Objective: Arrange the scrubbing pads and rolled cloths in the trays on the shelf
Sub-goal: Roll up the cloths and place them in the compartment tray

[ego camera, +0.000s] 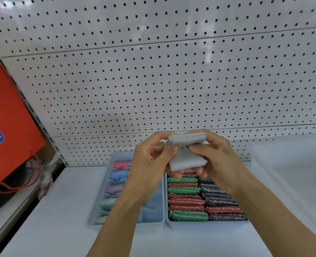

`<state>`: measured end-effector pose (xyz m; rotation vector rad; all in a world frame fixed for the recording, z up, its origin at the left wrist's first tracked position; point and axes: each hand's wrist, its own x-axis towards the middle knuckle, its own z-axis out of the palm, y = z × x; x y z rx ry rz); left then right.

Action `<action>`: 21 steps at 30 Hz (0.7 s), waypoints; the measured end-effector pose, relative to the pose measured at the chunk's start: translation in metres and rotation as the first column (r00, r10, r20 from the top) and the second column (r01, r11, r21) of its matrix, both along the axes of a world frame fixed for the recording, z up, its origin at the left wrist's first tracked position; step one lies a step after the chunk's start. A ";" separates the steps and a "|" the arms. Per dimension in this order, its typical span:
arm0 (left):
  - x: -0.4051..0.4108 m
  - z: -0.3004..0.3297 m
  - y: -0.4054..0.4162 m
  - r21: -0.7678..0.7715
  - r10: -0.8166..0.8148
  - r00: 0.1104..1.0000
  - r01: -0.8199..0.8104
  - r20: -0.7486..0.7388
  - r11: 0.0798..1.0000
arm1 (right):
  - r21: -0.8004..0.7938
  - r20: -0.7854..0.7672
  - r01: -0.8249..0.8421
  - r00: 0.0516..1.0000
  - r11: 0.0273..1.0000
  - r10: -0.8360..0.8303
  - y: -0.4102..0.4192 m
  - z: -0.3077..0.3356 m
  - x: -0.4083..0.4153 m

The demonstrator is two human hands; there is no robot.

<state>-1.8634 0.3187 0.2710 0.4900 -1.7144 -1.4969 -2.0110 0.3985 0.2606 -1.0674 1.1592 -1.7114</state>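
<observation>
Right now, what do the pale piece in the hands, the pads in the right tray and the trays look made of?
Pale piece: woven or knitted fabric, matte, with a waffle-like texture; the fibre is unclear.
Pads: probably metallic-thread mesh, since the red, green and dark ones sparkle.
Trays: seemingly moulded plastic, pale blue, smooth, slightly translucent.
Both the left hand and right hand grip the pale piece.

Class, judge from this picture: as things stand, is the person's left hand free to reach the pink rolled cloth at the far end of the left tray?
Probably not yet. The left hand and right hand both grip the white cloth. The pink rolled cloth itself lies uncovered in the left tray.
</observation>
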 end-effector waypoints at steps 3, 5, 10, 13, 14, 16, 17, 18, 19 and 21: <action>0.011 -0.004 -0.008 0.099 -0.084 0.992 0.093 -0.091 0.991 | -0.030 0.182 -0.101 0.978 0.994 0.105 -0.008 0.002 0.012; 0.019 -0.008 -0.018 0.221 -0.114 0.986 0.139 -0.122 0.965 | -0.046 0.028 -0.079 0.996 0.996 0.081 -0.014 -0.001 0.019; 0.042 -0.022 -0.046 0.330 -0.202 0.979 0.204 -0.039 0.922 | -0.246 -0.556 0.048 0.811 0.968 -0.182 -0.033 -0.015 0.037; 0.057 -0.026 -0.063 0.268 -0.215 0.972 0.182 0.099 0.946 | -0.202 -0.573 0.051 0.804 0.978 -0.160 -0.049 -0.021 0.048; 0.061 -0.026 -0.069 0.230 -0.181 0.975 0.148 0.127 0.962 | -0.180 -0.539 0.048 0.831 0.982 -0.139 -0.053 -0.023 0.051; 0.070 -0.027 -0.083 0.098 -0.071 0.980 0.053 0.186 0.994 | -0.137 -0.450 0.034 0.888 0.990 -0.093 -0.060 -0.023 0.057; 0.074 -0.029 -0.091 0.018 -0.020 0.978 0.016 0.210 1.000 | -0.099 -0.418 0.021 0.907 0.995 -0.061 -0.064 -0.023 0.059; 0.077 -0.032 -0.099 -0.054 0.014 0.974 -0.002 0.225 0.999 | -0.040 -0.401 -0.001 0.916 0.999 -0.015 -0.070 -0.025 0.062; 0.081 -0.035 -0.106 -0.112 0.030 0.969 -0.003 0.244 0.994 | 0.027 -0.405 -0.019 0.914 0.999 0.028 -0.076 -0.028 0.065; 0.088 -0.048 -0.118 -0.175 0.034 0.961 0.015 0.275 0.984 | 0.124 -0.510 -0.009 0.857 0.992 0.071 -0.090 -0.038 0.071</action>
